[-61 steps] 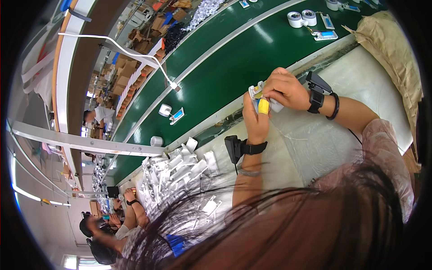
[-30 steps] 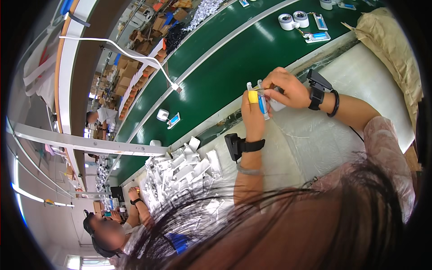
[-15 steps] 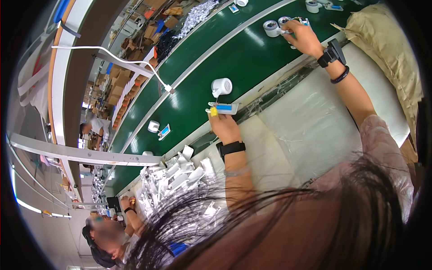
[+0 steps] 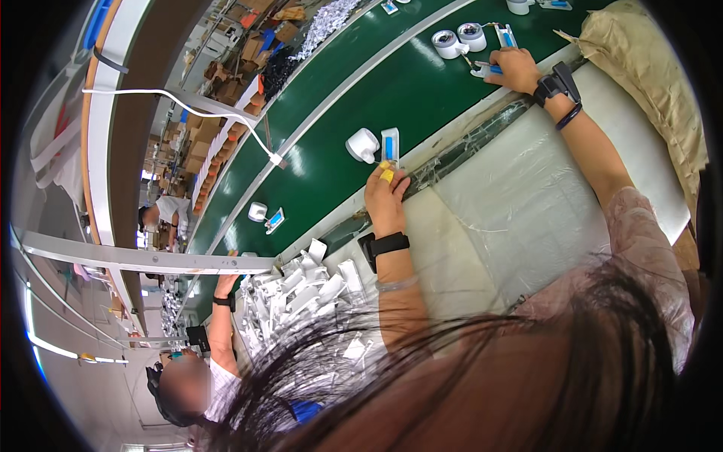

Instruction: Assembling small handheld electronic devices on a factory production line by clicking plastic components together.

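A deep workshop is opened up here, its far side stacked with cartons, any print on them too small to be read. Right through the middle the green belt is laid, glossy under the lights, and alongside it the desk is covered with clear, wrinkled sheeting. The left is crossed by a white beam; the desk's far right is taken up by a brown bag, and its left by a heap of white parts. Past the heap, an arm is stretched toward the belt by a co-worker.

To the hands! The right hand is placed at the belt's near side, fingers curled over a white tray and touching it; how firmly it is gripped cannot be told. The left hand is held at the belt's edge, fingers loosely parted, tips just beside a second tray; contact cannot be made out.

Near the right hand, two round units are seen side by side; beside the second tray, a single unit is tipped over. In each tray a blue cell is carried, and on a left finger, a yellow wrap is worn.
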A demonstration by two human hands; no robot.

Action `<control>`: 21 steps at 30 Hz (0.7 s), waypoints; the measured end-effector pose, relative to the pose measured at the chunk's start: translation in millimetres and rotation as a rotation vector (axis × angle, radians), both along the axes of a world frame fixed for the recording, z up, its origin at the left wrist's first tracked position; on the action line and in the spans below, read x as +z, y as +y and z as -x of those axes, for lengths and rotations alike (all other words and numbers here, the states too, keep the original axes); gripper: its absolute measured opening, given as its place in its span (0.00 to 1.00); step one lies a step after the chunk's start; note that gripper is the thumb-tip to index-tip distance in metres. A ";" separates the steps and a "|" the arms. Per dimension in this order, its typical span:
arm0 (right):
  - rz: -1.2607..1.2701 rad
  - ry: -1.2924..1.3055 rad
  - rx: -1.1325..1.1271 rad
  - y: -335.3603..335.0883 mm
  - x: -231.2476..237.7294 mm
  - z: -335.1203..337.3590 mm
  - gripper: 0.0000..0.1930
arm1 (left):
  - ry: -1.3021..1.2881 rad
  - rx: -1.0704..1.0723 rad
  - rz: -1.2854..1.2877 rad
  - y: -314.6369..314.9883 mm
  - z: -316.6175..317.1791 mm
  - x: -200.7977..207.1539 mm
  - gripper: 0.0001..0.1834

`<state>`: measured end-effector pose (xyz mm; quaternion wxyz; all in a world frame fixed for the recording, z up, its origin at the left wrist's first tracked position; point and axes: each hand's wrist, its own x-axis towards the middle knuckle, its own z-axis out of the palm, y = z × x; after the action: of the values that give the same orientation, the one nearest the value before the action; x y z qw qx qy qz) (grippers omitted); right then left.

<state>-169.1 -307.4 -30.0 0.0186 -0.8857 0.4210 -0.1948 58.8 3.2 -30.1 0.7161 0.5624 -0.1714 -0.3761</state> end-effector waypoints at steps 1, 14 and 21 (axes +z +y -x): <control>0.001 0.006 0.000 4.1 4.7 -0.7 0.22 | 0.006 0.000 0.001 -3.9 -0.4 0.0 0.18; -0.702 -0.414 0.593 130.0 48.9 -43.6 0.19 | 0.059 -0.143 0.205 -13.4 34.7 7.5 0.22; -0.148 -0.331 0.818 140.9 49.3 -41.9 0.14 | 0.035 -0.211 0.075 -16.0 58.7 20.9 0.13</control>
<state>-127.2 -166.5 19.2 0.2243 -0.9326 0.0402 -0.2799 0.0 -12.8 -9.3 0.6961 0.5072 -0.2310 -0.4526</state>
